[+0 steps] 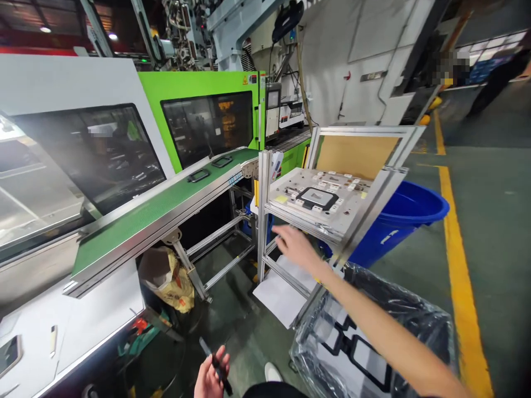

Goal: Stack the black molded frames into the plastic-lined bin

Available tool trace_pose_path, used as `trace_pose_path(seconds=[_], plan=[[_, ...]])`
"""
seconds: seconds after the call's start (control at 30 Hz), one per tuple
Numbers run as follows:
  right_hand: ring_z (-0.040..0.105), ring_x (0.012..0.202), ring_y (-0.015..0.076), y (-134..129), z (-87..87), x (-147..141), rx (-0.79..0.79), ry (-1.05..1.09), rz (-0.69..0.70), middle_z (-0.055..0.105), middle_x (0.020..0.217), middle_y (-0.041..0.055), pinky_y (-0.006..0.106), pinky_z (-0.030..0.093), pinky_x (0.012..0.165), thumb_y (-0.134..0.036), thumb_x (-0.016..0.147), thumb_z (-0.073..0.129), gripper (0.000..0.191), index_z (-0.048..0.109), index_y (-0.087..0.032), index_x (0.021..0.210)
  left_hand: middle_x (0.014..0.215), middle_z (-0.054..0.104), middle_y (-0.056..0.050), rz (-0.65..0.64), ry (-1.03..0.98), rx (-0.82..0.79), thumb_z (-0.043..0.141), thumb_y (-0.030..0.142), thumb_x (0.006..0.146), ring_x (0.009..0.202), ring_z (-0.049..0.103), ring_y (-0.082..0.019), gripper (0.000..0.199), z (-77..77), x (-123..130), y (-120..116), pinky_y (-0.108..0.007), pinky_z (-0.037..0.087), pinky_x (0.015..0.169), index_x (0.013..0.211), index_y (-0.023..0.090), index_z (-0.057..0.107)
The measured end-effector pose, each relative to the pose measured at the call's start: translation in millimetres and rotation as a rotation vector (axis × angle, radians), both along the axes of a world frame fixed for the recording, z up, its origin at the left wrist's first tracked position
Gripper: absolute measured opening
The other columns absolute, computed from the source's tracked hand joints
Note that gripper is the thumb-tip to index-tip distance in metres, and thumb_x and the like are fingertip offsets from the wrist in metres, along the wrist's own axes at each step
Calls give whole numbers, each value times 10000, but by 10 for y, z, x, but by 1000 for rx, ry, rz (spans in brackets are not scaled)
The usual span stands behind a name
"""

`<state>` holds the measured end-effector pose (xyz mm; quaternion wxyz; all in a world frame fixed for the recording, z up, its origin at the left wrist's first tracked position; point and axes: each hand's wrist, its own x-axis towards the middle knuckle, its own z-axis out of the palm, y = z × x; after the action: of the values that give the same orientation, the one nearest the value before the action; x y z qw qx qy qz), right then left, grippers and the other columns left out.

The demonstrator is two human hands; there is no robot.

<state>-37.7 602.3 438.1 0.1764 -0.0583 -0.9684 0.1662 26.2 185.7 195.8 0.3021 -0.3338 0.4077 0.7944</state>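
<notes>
My left hand (209,377), low in the view, is closed around a slim black-handled utility knife (218,369) whose greyish blade end points up and left. My right hand (296,247) reaches out just in front of the aluminium-framed stand (264,221), fingers stretched and nothing visible in them. On top of that stand is a pale fixture plate (286,190). A black rectangular frame (335,201) lies flat on the plate around a light grey inner piece. Two more black frames, a nearer one (198,179) and a farther one (222,164), rest on the green conveyor belt (136,221).
A plastic-lined box (431,326) holding black frames stands below my right forearm. Behind the stand is a blue tub (415,207). At lower left are a white table (95,309) with a phone (10,354), and a bag (174,282) under the conveyor. A green machine (199,85) stands behind.
</notes>
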Motion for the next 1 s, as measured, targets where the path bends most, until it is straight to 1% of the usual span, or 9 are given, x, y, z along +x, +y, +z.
trace_pose_path(seconds=[0.07,0.13,0.23,0.33,0.43,0.5,0.7,0.87,1.0], plan=[[679,1284,297,-649,-430,410,-272,-160,235,722,1392,122,518,515,1202,-432,1037,500,480,708,-264,1435,1145,838,-72,80,54,158,691,381,664,1549,467,-321,156,253,13,63,-354,427,1246,703,310,824],[661,1347,327,-1230,-910,844,-488,-421,434,695,1461,78,481,517,1218,-541,816,807,697,681,-370,1480,1208,822,-113,119,110,284,687,339,732,1498,555,-336,198,492,23,157,-401,404,1292,791,259,858],[588,1463,335,-1810,-1507,1341,-700,-562,377,634,1553,-62,423,466,1252,-543,625,931,911,589,-632,1464,1232,806,-174,100,134,413,652,264,848,1277,731,-315,245,754,27,332,-454,474,1255,890,163,872],[636,1400,348,-1999,-1771,1549,-759,-531,206,718,1432,-66,502,484,1220,-455,713,821,670,679,-625,1345,1160,814,-189,62,118,483,630,235,900,1103,784,-291,251,866,29,522,-446,568,1143,845,137,855],[712,1224,347,-1895,-1724,1577,-722,-451,114,784,1209,67,538,538,1112,-389,850,631,355,809,-349,1154,1131,813,-191,-6,94,526,659,221,897,1128,774,-315,207,872,41,698,-444,586,1090,828,140,836],[719,1157,345,-1742,-1622,1585,-684,-431,71,776,1147,116,520,549,1047,-405,918,553,325,783,-245,1083,1157,808,-194,-86,83,515,673,201,915,1156,766,-310,174,849,59,791,-420,579,1084,860,133,823],[745,987,324,-1323,-1594,1777,-599,-343,-172,771,990,101,468,576,923,-572,1011,403,427,663,-238,959,1155,801,-185,-504,83,264,888,412,848,985,783,-283,364,753,191,933,-371,604,925,1011,113,759],[755,1110,370,-862,-1756,2220,-583,-260,-531,781,1142,142,535,580,1036,-572,878,409,551,623,-252,1272,619,601,14,-575,210,92,1028,678,502,567,569,-112,710,608,272,952,-237,477,594,649,184,540],[764,989,394,-206,-1540,2774,-551,-227,-872,762,1149,173,564,597,986,-637,842,375,765,493,-230,1479,433,413,91,-573,396,-68,936,824,516,401,366,-79,754,314,208,814,-208,272,451,820,210,623]])
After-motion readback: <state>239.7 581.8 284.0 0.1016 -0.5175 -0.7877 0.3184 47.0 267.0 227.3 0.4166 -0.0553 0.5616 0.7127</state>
